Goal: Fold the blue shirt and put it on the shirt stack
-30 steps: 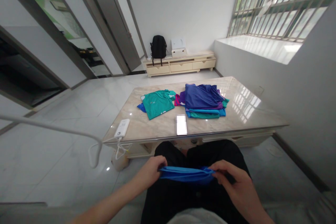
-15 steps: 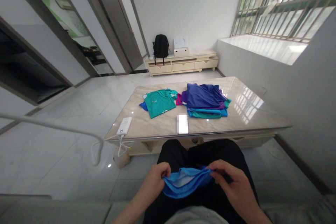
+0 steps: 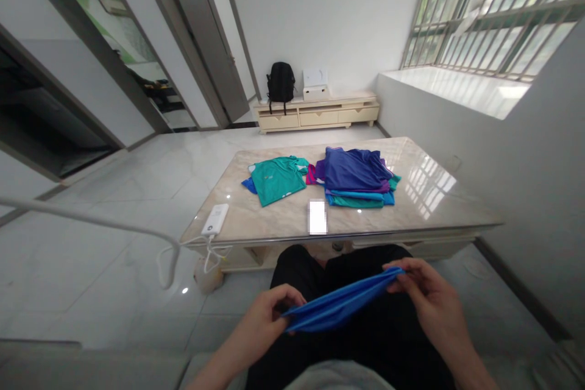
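Note:
A blue cloth [image 3: 340,304] is stretched between my two hands, above my black-trousered lap. My left hand [image 3: 269,314] pinches its left end, and my right hand [image 3: 423,289] grips the right end, which sits higher. On the marble-topped table [image 3: 269,219] in front of me lies a teal shirt [image 3: 278,180], laid flat with a bit of blue cloth under its left side. To its right stands a stack of folded clothes with a dark blue garment [image 3: 351,169] on top. Pink cloth [image 3: 311,174] shows between the two.
A white power bank [image 3: 215,219] with cables lies at the table's left front corner. Near the front edge is a blurred-out white rectangle [image 3: 317,217]. A low cabinet [image 3: 320,117] by the far wall bears a black backpack [image 3: 281,81] and a white box [image 3: 315,85].
My right hand has moved up and to the right, and the blue cloth is now pulled longer and narrower, sloping up to the right. My left hand has shifted only slightly.

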